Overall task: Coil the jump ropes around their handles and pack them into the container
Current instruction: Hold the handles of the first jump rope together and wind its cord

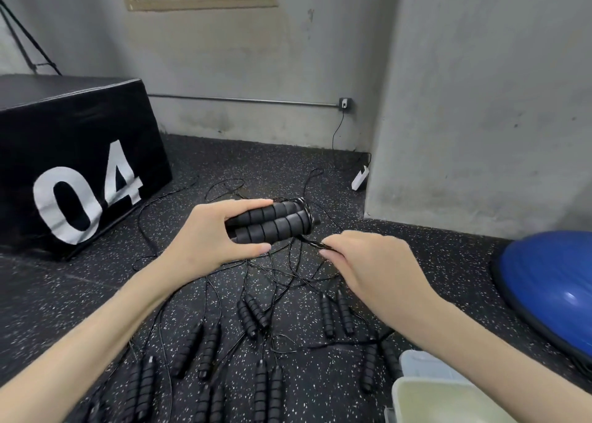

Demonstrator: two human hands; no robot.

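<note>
Item, frame centre: paired foam jump-rope handles [272,222] gripped in left hand [208,233], thin black cord [307,241] pinched by right hand [368,262]; likely light, handles firm and grippy, cord limp and tangle-prone, best taken near the handles; container [442,400] lower right.

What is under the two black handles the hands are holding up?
Below the held handles lie tangled black ropes on the speckled floor. The left hand hides the handles' near ends; the right hand covers some rope.
</note>
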